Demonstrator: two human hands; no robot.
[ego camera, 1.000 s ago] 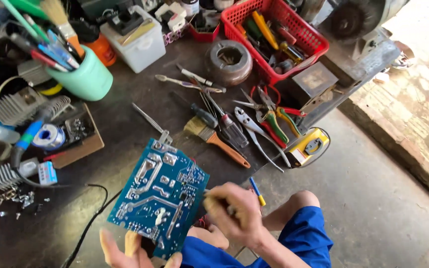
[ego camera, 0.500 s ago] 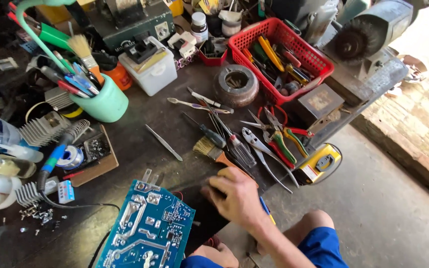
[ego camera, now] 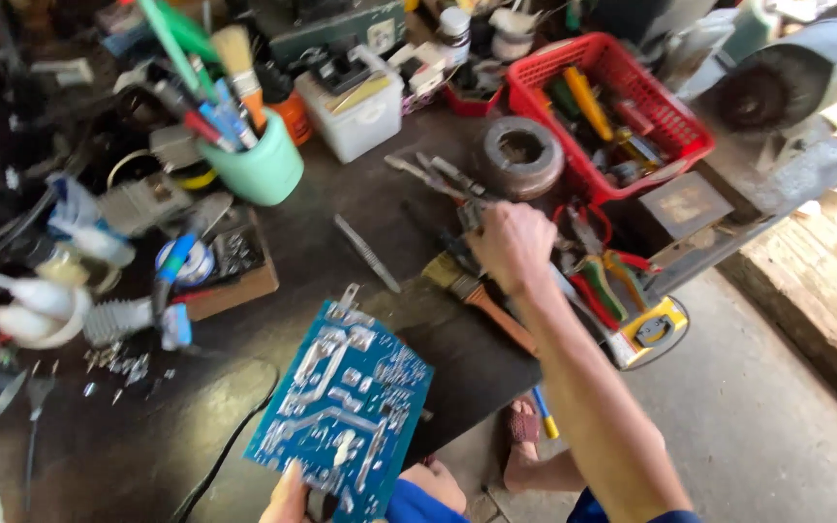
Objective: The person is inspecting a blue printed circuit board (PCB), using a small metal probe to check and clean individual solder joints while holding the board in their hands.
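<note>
One blue rectangular circuit board point(ego camera: 346, 412), solder side up, was pinched at its lower edge by the left hand point(ego camera: 288, 496). Beyond the board, the right hand point(ego camera: 512, 242) lay curled over a heap of pliers point(ego camera: 603, 276); its grasp could not be told. One wooden-handled paintbrush point(ego camera: 477, 291) lay between.

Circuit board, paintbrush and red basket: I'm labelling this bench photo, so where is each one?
Circuit board point(ego camera: 346, 407): head view, middle of its blue solder side.
Paintbrush point(ego camera: 481, 295): head view, orange handle near the ferrule.
Red basket point(ego camera: 680, 145): head view, right rim.
</note>
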